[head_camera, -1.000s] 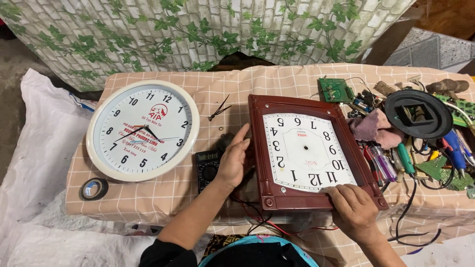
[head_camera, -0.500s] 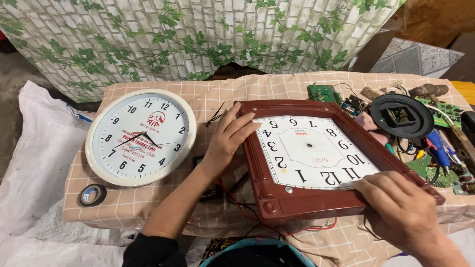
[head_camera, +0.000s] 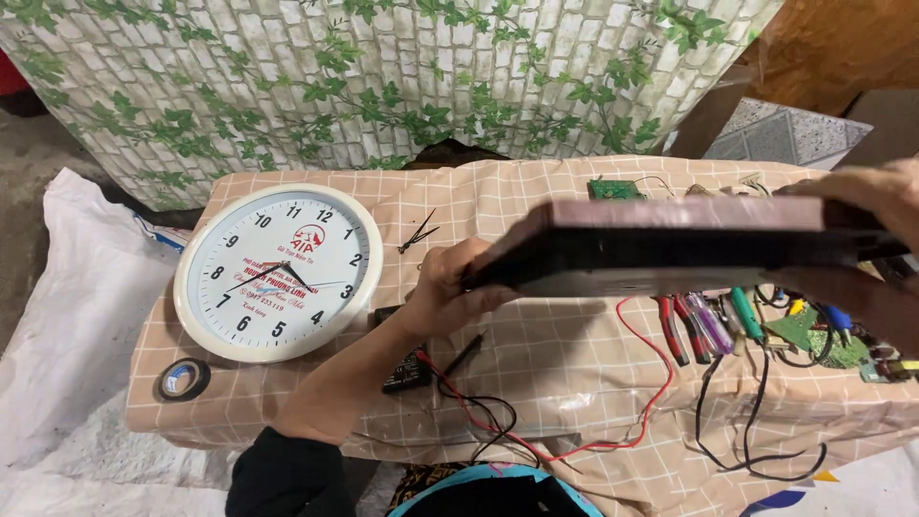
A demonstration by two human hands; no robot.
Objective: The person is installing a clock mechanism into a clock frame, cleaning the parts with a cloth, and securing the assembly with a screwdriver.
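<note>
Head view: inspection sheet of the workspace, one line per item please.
Surface: low table under a checked beige cloth.
Job's things: square brown clock, lifted edge-on off the table.
Clutter: round white wall clock, tape roll, loose clock hands, screwdrivers, circuit boards.
Grippers: left hand and right hand grip the clock's ends.
Cables: red and black leads by a small meter.
Surroundings: ivy-print brick backdrop, white sheet.

Single head-worn view, looking steeply down and forward, close over the cloth-covered table
</note>
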